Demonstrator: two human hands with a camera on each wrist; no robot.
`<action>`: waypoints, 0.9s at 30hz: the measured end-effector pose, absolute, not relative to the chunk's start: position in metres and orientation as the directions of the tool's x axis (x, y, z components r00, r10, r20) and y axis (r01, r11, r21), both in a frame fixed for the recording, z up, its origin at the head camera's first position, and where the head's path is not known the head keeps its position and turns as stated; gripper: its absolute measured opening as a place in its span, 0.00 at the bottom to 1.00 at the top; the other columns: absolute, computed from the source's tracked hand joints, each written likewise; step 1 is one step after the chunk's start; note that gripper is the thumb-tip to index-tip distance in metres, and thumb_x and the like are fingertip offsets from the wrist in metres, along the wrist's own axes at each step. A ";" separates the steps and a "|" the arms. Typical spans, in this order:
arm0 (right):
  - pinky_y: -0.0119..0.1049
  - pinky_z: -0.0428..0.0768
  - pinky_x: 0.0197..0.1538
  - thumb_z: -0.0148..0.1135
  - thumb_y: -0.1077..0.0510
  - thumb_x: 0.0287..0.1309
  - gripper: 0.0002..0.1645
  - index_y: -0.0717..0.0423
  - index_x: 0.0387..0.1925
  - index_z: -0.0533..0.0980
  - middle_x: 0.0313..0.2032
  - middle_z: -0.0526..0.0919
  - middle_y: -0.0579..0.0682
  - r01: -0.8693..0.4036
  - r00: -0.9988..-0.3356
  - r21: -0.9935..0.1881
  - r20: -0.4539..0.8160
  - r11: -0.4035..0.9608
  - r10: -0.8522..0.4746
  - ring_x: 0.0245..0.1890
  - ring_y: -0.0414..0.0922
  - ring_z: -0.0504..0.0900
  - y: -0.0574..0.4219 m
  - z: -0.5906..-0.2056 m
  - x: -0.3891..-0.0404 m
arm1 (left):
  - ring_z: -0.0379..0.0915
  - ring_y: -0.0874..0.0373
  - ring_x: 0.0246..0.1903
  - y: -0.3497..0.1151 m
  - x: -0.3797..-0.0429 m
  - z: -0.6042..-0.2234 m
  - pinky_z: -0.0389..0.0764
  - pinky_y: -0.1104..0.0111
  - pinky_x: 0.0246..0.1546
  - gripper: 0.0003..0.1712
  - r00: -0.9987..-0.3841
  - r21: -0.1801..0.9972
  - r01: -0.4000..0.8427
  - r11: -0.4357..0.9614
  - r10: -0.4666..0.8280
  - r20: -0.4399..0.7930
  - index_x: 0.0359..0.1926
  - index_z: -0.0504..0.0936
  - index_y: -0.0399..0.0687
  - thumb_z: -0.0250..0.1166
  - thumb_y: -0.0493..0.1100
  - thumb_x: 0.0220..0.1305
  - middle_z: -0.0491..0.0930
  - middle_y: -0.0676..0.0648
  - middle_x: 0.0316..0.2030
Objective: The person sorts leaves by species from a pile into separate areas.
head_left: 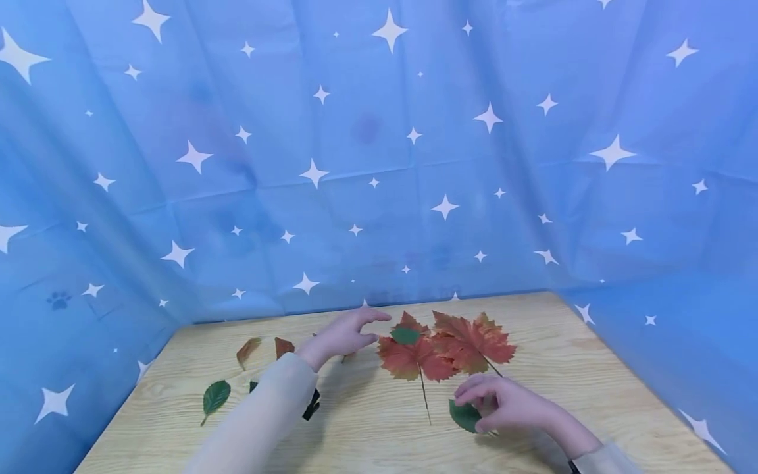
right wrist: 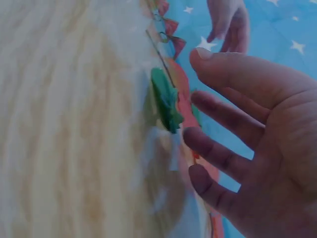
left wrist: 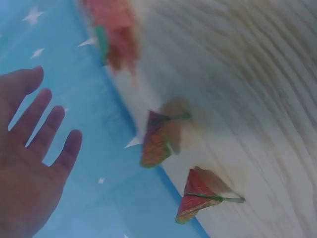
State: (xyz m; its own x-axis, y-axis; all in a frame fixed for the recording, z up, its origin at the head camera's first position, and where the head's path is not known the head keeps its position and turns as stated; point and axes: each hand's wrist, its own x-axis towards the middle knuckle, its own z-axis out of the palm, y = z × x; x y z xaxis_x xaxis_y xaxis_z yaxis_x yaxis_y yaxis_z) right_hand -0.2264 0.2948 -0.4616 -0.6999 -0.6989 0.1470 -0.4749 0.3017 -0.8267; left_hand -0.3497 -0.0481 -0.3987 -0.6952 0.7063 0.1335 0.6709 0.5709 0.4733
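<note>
My left hand (head_left: 343,334) hovers over the far middle of the table, fingers spread and holding nothing. Just right of it lies a red maple leaf (head_left: 429,368) with a small green leaf (head_left: 405,336) on top. A second red-orange maple leaf (head_left: 474,342) overlaps it on the right. My right hand (head_left: 515,407) is over a green leaf (head_left: 462,415) in front of the maple leaves. In the right wrist view its fingers (right wrist: 213,151) are loosely bent, with a gap between them and that green leaf (right wrist: 164,101).
At the table's left lie a green leaf (head_left: 216,396), a brownish-orange leaf (head_left: 247,350) and a reddish leaf (head_left: 283,346). The left sleeve (head_left: 260,421) partly hides a dark green leaf. A blue star-patterned cloth (head_left: 367,131) stands behind the wooden table (head_left: 379,454).
</note>
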 end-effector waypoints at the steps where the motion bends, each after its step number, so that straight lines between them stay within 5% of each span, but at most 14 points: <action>1: 0.32 0.77 0.42 0.69 0.62 0.55 0.22 0.59 0.53 0.80 0.56 0.75 0.63 -0.473 -0.697 -0.826 0.139 0.305 -0.704 0.47 0.38 0.75 0.295 -0.462 -0.226 | 0.60 0.52 0.66 -0.044 -0.352 -0.401 0.65 0.56 0.63 0.27 -0.683 0.419 0.696 0.583 0.718 0.135 0.67 0.72 0.55 0.61 0.38 0.68 0.70 0.52 0.64; 4: 0.32 0.75 0.51 0.70 0.60 0.55 0.22 0.56 0.53 0.81 0.57 0.75 0.60 -0.477 -0.692 -0.819 0.127 0.319 -0.710 0.58 0.35 0.70 0.296 -0.464 -0.227 | 0.61 0.53 0.66 -0.034 -0.357 -0.408 0.64 0.58 0.63 0.28 -0.658 0.301 0.741 0.600 0.738 0.149 0.66 0.73 0.55 0.62 0.36 0.67 0.71 0.51 0.63; 14: 0.29 0.73 0.53 0.71 0.59 0.52 0.22 0.55 0.51 0.83 0.55 0.79 0.54 -0.477 -0.706 -0.805 0.112 0.353 -0.700 0.58 0.39 0.73 0.295 -0.470 -0.226 | 0.63 0.51 0.63 -0.013 -0.365 -0.432 0.70 0.59 0.59 0.36 -0.617 0.168 0.786 0.594 0.771 0.159 0.64 0.76 0.59 0.58 0.24 0.60 0.70 0.48 0.64; 27: 0.29 0.70 0.55 0.72 0.59 0.51 0.25 0.53 0.54 0.81 0.57 0.78 0.51 -0.501 -0.698 -0.779 0.105 0.378 -0.709 0.60 0.40 0.71 0.301 -0.473 -0.227 | 0.62 0.51 0.64 0.005 -0.375 -0.442 0.69 0.56 0.59 0.39 -0.659 0.075 0.752 0.655 0.745 0.099 0.62 0.78 0.67 0.54 0.22 0.60 0.69 0.49 0.65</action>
